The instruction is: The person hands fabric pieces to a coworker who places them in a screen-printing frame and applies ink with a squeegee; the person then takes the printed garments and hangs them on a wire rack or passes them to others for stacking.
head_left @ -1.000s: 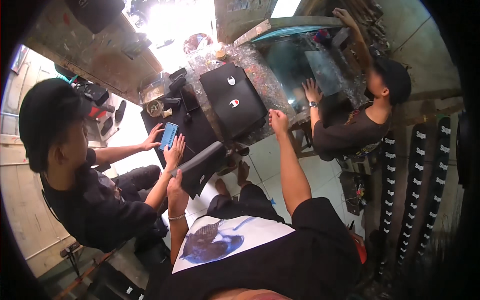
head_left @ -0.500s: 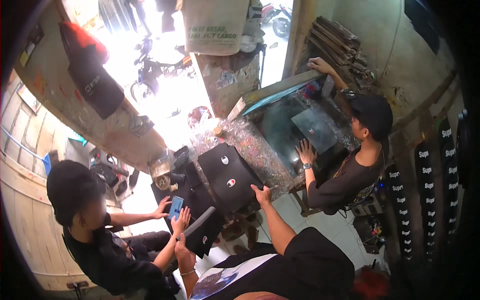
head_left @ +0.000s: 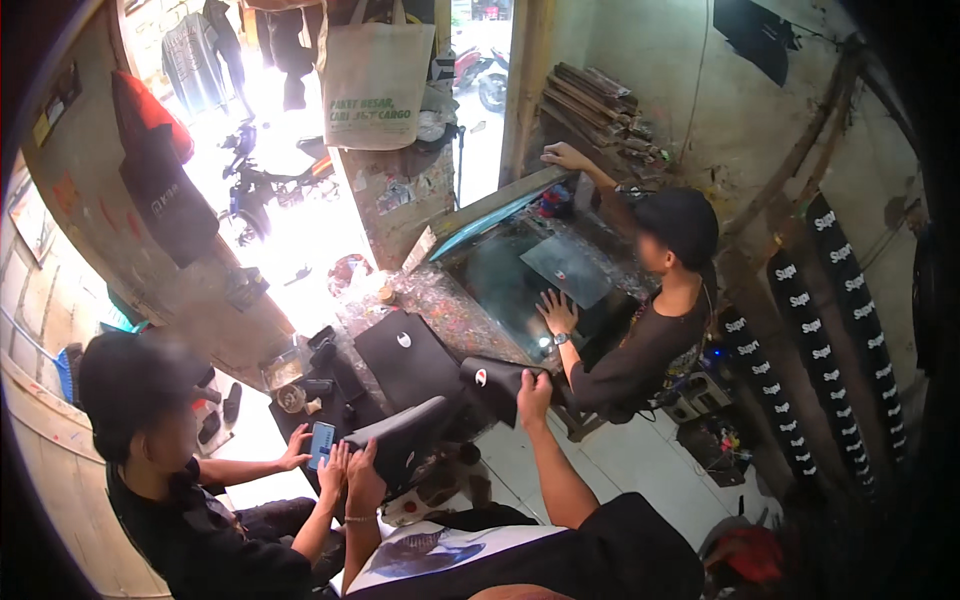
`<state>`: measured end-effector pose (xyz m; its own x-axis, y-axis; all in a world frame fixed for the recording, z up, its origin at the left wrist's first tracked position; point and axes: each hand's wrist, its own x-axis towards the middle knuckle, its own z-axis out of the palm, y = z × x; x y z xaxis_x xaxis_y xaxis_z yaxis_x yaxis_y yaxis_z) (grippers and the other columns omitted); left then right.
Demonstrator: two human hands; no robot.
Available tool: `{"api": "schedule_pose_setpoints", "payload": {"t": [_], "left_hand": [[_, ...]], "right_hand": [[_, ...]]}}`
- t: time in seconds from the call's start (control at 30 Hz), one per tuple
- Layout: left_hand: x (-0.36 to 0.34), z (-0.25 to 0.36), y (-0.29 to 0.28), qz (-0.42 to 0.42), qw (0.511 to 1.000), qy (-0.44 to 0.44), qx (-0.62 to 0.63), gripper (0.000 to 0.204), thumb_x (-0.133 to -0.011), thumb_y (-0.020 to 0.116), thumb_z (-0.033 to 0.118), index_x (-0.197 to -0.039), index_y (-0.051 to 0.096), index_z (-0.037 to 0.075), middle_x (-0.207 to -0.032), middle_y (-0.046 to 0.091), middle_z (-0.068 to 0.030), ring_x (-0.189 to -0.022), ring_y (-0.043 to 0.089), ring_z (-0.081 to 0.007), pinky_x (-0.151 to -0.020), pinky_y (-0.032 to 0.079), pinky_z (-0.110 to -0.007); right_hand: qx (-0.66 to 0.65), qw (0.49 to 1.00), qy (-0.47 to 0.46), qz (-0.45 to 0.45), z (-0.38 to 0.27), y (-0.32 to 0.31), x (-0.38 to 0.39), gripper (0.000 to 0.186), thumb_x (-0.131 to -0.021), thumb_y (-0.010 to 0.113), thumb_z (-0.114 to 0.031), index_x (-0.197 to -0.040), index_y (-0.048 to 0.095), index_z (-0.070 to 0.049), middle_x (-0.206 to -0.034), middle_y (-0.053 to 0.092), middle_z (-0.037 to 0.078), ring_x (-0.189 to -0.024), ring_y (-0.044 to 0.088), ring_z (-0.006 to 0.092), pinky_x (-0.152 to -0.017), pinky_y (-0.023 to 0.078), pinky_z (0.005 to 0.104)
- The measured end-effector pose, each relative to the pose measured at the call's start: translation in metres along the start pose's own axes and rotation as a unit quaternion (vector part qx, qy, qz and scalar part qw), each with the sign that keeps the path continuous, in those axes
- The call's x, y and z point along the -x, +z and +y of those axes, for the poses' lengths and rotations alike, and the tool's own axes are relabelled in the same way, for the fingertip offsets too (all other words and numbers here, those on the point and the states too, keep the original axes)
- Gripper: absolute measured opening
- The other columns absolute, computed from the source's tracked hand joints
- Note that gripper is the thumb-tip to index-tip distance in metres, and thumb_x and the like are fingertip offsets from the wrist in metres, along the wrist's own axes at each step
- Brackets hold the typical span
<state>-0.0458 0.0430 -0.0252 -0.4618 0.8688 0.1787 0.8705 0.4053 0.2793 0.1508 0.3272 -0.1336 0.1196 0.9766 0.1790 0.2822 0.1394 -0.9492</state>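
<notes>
My right hand [head_left: 534,396] grips the edge of a black fabric panel [head_left: 492,388] with a small red-and-white emblem. The panel is lifted and bent, right of another black panel [head_left: 415,362] with a white emblem that lies on the worktable. My left hand [head_left: 366,480] is closed on a folded bundle of black panels [head_left: 408,432], held low in front of me; a small emblem shows on its side. Just left of that hand, a co-worker's hands [head_left: 325,468] hold a phone [head_left: 320,445].
At right, another person rests a hand [head_left: 558,313] on a glass-topped table [head_left: 490,280] and holds up a hinged frame [head_left: 500,197]. The paint-spattered worktable [head_left: 440,308] bears black containers and a clear tub [head_left: 285,368]. Long printed black strips [head_left: 800,310] hang along the right wall.
My right hand has lifted a black panel with the red-and-white emblem off the worktable, leaving the white-emblem panel there. My left hand still holds its bundle. The whole view has shifted.
</notes>
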Motion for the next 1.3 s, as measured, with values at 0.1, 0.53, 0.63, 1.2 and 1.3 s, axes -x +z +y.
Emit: {"api": "schedule_pose_setpoints", "payload": {"t": [0.1,0.53,0.63,1.2,1.3], "left_hand": [[-0.012,0.013,0.008,-0.008,0.987,0.060,0.148,0.058,-0.061,0.047,-0.014,-0.117,0.051,0.000,-0.089,0.053,-0.0201,-0.082,0.054,-0.0318,-0.072,0.043,-0.036],[0.030,0.167,0.086,-0.428,0.650,-0.120,0.617,0.022,-0.087,0.056,0.021,-0.068,0.054,0.009,-0.062,0.038,0.0059,-0.061,0.038,-0.0063,-0.057,0.033,-0.025],[0.046,0.228,0.105,-0.489,0.624,-0.110,0.599,0.028,-0.087,0.057,0.022,-0.062,0.051,0.010,-0.065,0.046,0.0046,-0.060,0.041,-0.0062,-0.054,0.033,-0.023],[0.239,0.701,0.146,-0.668,0.457,0.039,0.586,0.027,-0.090,0.051,0.024,-0.074,0.047,0.003,-0.078,0.054,-0.0064,-0.075,0.053,-0.0154,-0.073,0.045,-0.031],[0.253,0.762,0.167,-0.675,0.479,0.034,0.561,0.025,-0.091,0.050,0.023,-0.082,0.050,0.000,-0.084,0.056,-0.0091,-0.079,0.056,-0.0185,-0.076,0.046,-0.032]], "right_hand": [[-0.037,0.996,0.077,-0.008,-0.012,-0.073,0.011,0.020,-0.079,0.060,-0.014,-0.083,0.052,0.005,-0.077,0.058,0.015,-0.075,0.056,0.0193,-0.068,0.043,0.0329],[0.109,0.951,0.179,0.226,-0.020,-0.395,0.239,0.011,-0.077,0.060,-0.008,-0.076,0.059,0.003,-0.059,0.048,-0.003,-0.058,0.039,0.0049,-0.051,0.035,0.0250],[0.174,0.925,0.182,0.283,0.011,-0.451,0.298,0.012,-0.076,0.061,-0.009,-0.073,0.057,0.003,-0.055,0.047,0.003,-0.054,0.039,0.0079,-0.050,0.035,0.0269],[0.324,0.841,0.247,0.355,-0.022,-0.841,0.385,0.019,-0.077,0.058,-0.015,-0.071,0.055,0.002,-0.057,0.048,0.017,-0.052,0.047,0.0204,-0.052,0.038,0.0358],[0.342,0.849,0.209,0.345,-0.038,-0.918,0.343,0.019,-0.077,0.059,-0.015,-0.073,0.054,0.003,-0.060,0.050,0.020,-0.052,0.047,0.0216,-0.053,0.039,0.0360]]}}
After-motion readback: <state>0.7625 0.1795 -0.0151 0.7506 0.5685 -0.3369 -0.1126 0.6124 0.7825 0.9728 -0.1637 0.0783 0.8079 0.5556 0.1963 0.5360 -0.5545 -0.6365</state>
